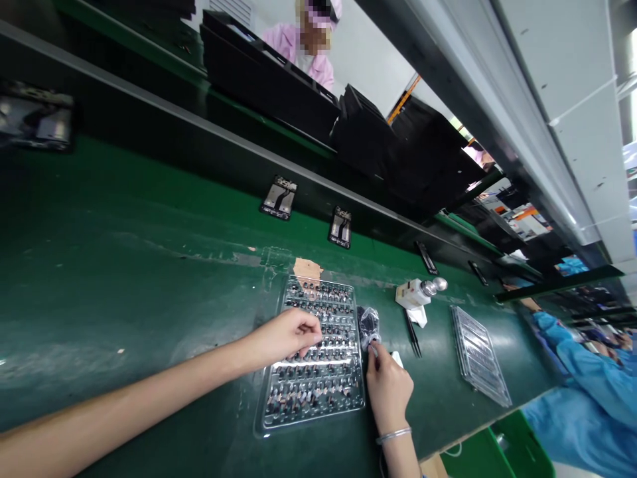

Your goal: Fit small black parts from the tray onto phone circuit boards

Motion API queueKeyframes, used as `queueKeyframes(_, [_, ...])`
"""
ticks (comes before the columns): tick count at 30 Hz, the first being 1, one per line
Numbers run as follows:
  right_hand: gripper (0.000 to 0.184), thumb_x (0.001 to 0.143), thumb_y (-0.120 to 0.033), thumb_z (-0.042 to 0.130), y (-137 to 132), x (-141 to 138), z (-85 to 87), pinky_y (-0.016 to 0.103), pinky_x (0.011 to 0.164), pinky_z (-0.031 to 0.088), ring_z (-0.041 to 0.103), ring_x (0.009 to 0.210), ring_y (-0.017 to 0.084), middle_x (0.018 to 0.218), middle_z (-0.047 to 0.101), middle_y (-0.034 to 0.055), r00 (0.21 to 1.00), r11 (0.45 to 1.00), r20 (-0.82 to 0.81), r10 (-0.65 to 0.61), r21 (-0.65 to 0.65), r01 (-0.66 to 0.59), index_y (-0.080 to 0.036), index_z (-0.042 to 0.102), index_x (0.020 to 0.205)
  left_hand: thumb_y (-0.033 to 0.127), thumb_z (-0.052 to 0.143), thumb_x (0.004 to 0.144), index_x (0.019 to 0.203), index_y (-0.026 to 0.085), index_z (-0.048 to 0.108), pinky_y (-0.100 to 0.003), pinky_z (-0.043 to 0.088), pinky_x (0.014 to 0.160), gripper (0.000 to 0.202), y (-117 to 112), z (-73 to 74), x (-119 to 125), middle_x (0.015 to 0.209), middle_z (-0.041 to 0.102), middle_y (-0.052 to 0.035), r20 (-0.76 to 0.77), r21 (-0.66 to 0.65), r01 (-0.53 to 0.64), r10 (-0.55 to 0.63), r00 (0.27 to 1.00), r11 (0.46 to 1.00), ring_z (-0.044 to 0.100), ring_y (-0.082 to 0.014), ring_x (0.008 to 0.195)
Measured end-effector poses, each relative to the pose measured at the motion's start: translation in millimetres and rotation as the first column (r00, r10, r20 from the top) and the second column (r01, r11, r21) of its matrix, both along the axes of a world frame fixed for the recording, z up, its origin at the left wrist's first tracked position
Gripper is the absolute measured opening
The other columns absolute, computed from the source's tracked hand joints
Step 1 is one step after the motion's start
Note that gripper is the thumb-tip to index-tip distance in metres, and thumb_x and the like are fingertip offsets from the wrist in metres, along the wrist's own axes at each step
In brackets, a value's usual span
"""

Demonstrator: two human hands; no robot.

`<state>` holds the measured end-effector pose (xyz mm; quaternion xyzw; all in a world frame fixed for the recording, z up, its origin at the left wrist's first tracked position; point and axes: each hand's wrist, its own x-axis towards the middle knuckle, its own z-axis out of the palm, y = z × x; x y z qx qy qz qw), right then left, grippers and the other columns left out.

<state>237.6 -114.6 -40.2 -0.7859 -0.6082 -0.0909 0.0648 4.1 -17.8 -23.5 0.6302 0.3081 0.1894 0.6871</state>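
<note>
A clear plastic blister tray [313, 355] lies on the green bench mat [124, 265], its pockets filled with several small dark components. My left hand [283, 337] reaches in from the left, its bunched fingers over the tray's upper part. Whether they pinch a component is hidden. My right hand [389, 392], with a silver bracelet [393, 435] on its wrist, is at the tray's right edge. Its fingertips pinch a small clear plastic bag [369, 328] holding dark items.
Black tweezers [412, 334] and a white device with a metal nozzle [421, 291] lie right of the tray, beyond them a second clear tray [478, 355]. Several flat electronic parts [279, 197] line the bench's far side. Co-workers in pink [298, 50] and blue [582, 392] sleeves are nearby.
</note>
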Motion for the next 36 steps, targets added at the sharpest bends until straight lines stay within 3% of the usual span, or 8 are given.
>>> queueKeyframes(5, [0.026,0.085,-0.029,0.04,4.2,2.6,2.5,0.026,0.045,0.021,0.049,0.043,0.016,0.053,0.059,0.0063,1.0,1.0,-0.025,-0.009,0.001,0.009,-0.019,0.065,0.084,0.032,0.049,0.078,0.063,0.015,0.053,-0.018,0.03,0.042,0.023,-0.1,1.5,0.7,0.05,0.05,0.003,0.026,-0.02,-0.012,0.013,1.0,1.0,0.037,-0.0069,0.04])
queueKeyframes(10, [0.024,0.087,-0.034,0.041,-2.9,-12.8,17.8,0.023,0.047,0.032,0.049,0.045,0.014,0.053,0.054,0.0003,0.975,0.998,-0.223,0.021,0.061,-0.008,-0.018,0.059,0.089,0.03,0.05,0.077,0.063,0.015,0.052,-0.017,0.029,0.04,0.021,-6.1,6.3,1.8,0.049,0.049,0.0036,0.052,-0.064,-0.032,0.036,0.998,0.997,0.036,-0.0062,0.039])
queueKeyframes(12, [0.023,0.087,-0.036,0.042,-7.1,-30.2,26.7,0.022,0.048,0.036,0.049,0.046,0.013,0.052,0.051,-0.0022,0.876,0.995,-0.479,0.06,0.094,-0.017,-0.018,0.056,0.088,0.03,0.05,0.077,0.063,0.015,0.052,-0.017,0.03,0.04,0.02,-9.8,6.8,3.2,0.049,0.049,0.004,0.067,-0.066,-0.034,0.039,0.997,0.997,0.037,-0.0062,0.039])
queueKeyframes(15, [0.017,0.083,-0.035,0.051,-9.3,-58.5,35.4,0.021,0.046,0.037,0.047,0.045,0.012,0.05,0.049,-0.0037,0.636,0.99,-0.76,0.132,0.127,-0.053,-0.018,0.057,0.083,0.029,0.049,0.077,0.064,0.015,0.052,-0.017,0.03,0.04,0.019,-14.2,7.1,5.4,0.047,0.049,0.0049,0.079,-0.068,-0.035,0.04,0.996,0.997,0.038,-0.0063,0.039])
queueKeyframes(22, [0.008,0.081,-0.02,0.055,0.1,-77.9,28.7,0.021,0.043,0.034,0.043,0.042,0.009,0.053,0.053,-0.0035,0.674,0.908,-0.609,0.418,0.279,-0.311,-0.018,0.062,0.085,0.028,0.05,0.076,0.063,0.014,0.052,-0.015,0.027,0.037,0.019,-15.1,7.0,5.7,0.045,0.047,0.006,0.093,-0.108,-0.049,0.059,0.994,0.993,0.036,-0.0051,0.036])
queueKeyframes(28, [0.031,0.078,-0.005,0.055,-3.2,-74.8,31.5,0.025,0.059,0.044,0.059,0.061,0.014,0.077,0.068,0.003,0.627,0.787,-0.477,0.616,0.409,-0.463,-0.022,0.063,0.102,0.031,0.051,0.075,0.062,0.014,0.051,-0.016,0.024,0.034,0.022,-10.8,7.2,5.2,0.045,0.05,0.0044,0.145,-0.215,-0.041,0.073,0.987,0.976,0.034,-0.0043,0.032])
queueKeyframes(33, [0.021,0.084,-0.021,0.051,13.6,-74.8,57.7,0.023,0.047,0.041,0.052,0.048,0.011,0.06,0.061,-0.001,0.562,0.917,-0.726,0.397,0.301,-0.261,-0.021,0.064,0.1,0.033,0.05,0.077,0.065,0.015,0.05,-0.016,0.026,0.038,0.022,-12.3,25.6,0.6,0.047,0.047,0.0058,0.16,-0.162,-0.155,0.181,0.97,0.975,0.035,-0.0048,0.036])
queueKeyframes(36, [0.026,0.087,-0.032,0.044,57.6,-77.3,73.4,0.022,0.047,0.041,0.053,0.051,0.011,0.064,0.061,-0.0011,0.627,0.958,-0.724,0.287,0.232,-0.17,-0.019,0.059,0.104,0.032,0.05,0.078,0.065,0.015,0.049,-0.017,0.028,0.042,0.021,-15.0,43.6,-4.6,0.049,0.047,0.0057,0.208,-0.083,-0.224,0.237,0.949,0.971,0.037,-0.0059,0.041])
